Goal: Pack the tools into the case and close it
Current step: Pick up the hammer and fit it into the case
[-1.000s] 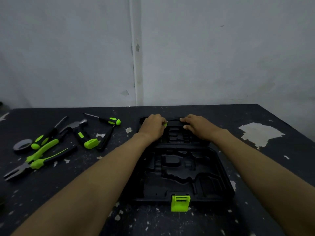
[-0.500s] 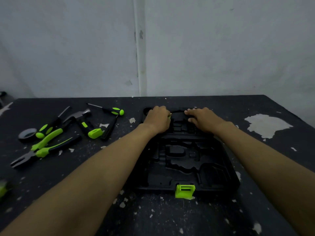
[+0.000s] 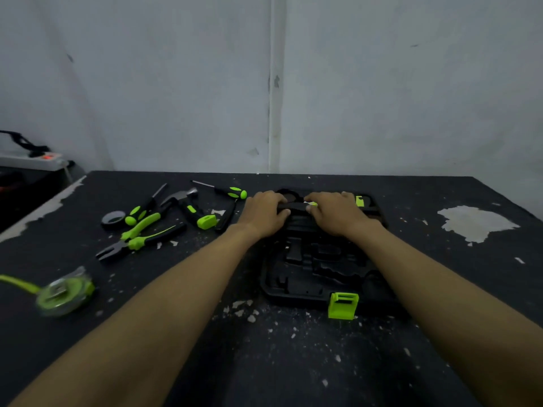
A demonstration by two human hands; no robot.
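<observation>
An open black tool case (image 3: 282, 286) lies flat on the dark table, its green latch (image 3: 343, 305) at the near edge and its moulded slots bare. My left hand (image 3: 264, 214) and right hand (image 3: 335, 214) rest on the far half of the case. Between them they grip a slim black tool (image 3: 295, 205) with a pale green tip. Loose to the left lie a hammer (image 3: 188, 205), pliers (image 3: 138, 243), a screwdriver (image 3: 232, 191), a second screwdriver (image 3: 144, 208) and a tape roll (image 3: 113, 218). A green tape measure (image 3: 63, 293) sits nearer, at the left.
A white power strip (image 3: 32, 160) sits beyond the table's left edge. The wall stands close behind the table. A pale patch of peeled paint (image 3: 473, 223) marks the right side, and paint flakes (image 3: 249, 314) litter the surface near the case.
Both hands stay at the far end of the case, now closer together on the black tool. The view has tilted, bringing the tape measure and power strip into sight.
</observation>
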